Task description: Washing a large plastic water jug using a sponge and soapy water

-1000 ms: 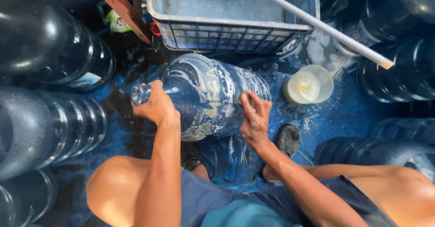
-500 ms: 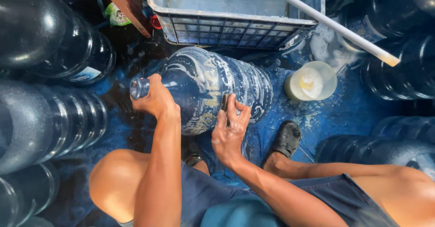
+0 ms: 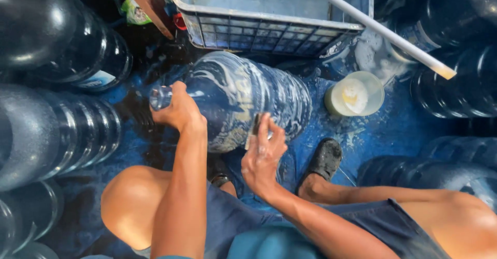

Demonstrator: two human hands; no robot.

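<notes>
A large clear blue water jug [image 3: 243,96] lies on its side in front of me, streaked with white soap foam. My left hand [image 3: 178,111] grips its neck near the open mouth at the left. My right hand [image 3: 261,153] is at the jug's lower side and holds a small dark scrubbing pad against it; the pad is mostly hidden by my fingers. My knees and a dark shoe [image 3: 323,158] frame the jug from below.
Several dark blue jugs [image 3: 52,119] crowd the left side, and more jugs [image 3: 455,83] stand at the right. A white plastic crate [image 3: 269,28] sits behind. A white pipe [image 3: 383,31] crosses diagonally above a small soapy tub [image 3: 354,94]. The blue floor is wet.
My right hand has slid from the jug's right side down and left along its lower side. The jug has shifted slightly while my left hand keeps hold of the neck.
</notes>
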